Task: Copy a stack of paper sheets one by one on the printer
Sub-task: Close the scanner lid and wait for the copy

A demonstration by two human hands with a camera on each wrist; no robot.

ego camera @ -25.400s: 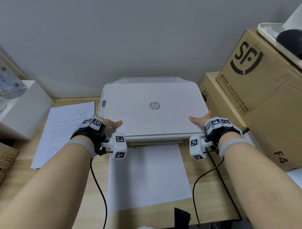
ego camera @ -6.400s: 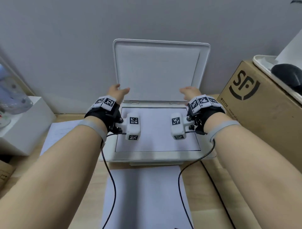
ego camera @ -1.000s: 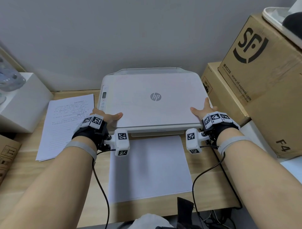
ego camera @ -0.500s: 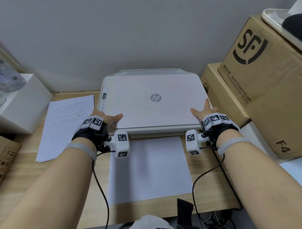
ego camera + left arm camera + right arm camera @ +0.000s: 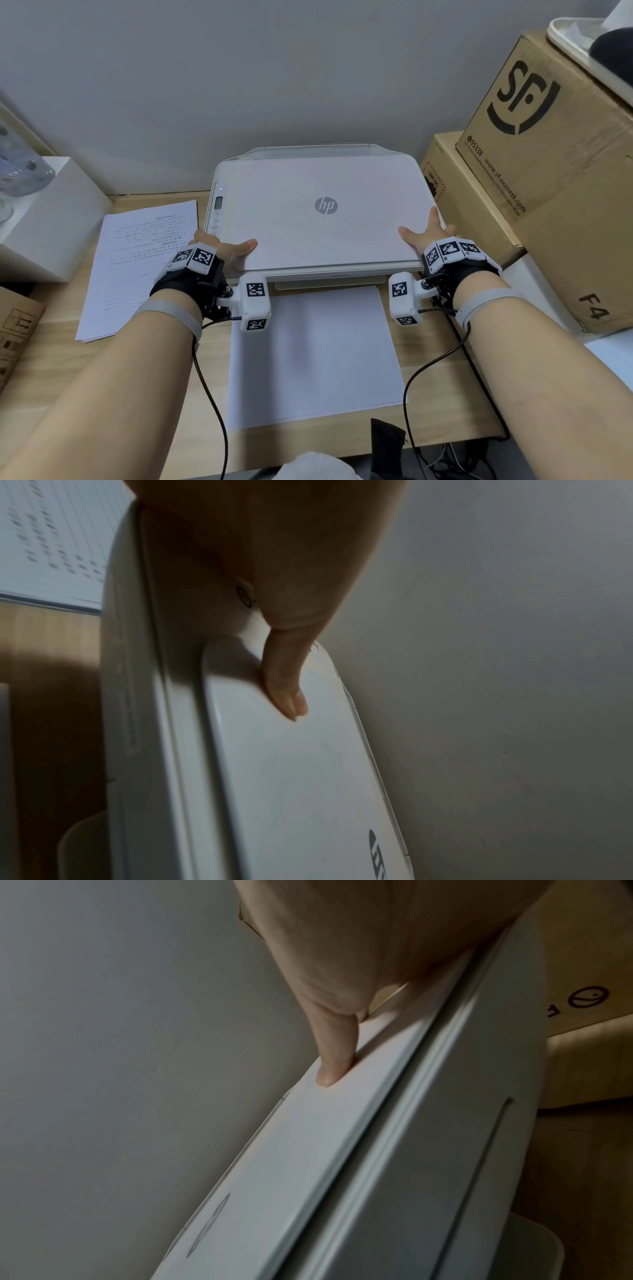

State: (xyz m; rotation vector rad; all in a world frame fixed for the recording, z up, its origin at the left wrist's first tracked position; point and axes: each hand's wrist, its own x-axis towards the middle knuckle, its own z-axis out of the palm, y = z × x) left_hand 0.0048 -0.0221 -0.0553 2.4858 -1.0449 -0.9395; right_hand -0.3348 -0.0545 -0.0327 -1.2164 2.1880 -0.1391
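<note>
Blank sheet (image 5: 315, 356) lay flat at the desk's (image 5: 113, 383) near edge, square in front of the printer (image 5: 322, 212), between the two forearms. Left hand (image 5: 219, 248) gripped the lid's (image 5: 342, 192) front-left corner, thumb lying on top, fingers hidden under the rim. Right hand (image 5: 428, 233) gripped the front-right corner likewise. Lid was down flat. Printed stack (image 5: 137, 267) lay left of the printer, just beside the left hand. Cardboard boxes (image 5: 534, 178) stood at the right edge, behind the right hand. Wrist views alone showed each thumb (image 5: 284, 688) pressed flat on the lid; left wrist view also caught a round button (image 5: 244, 597) under the palm.
</note>
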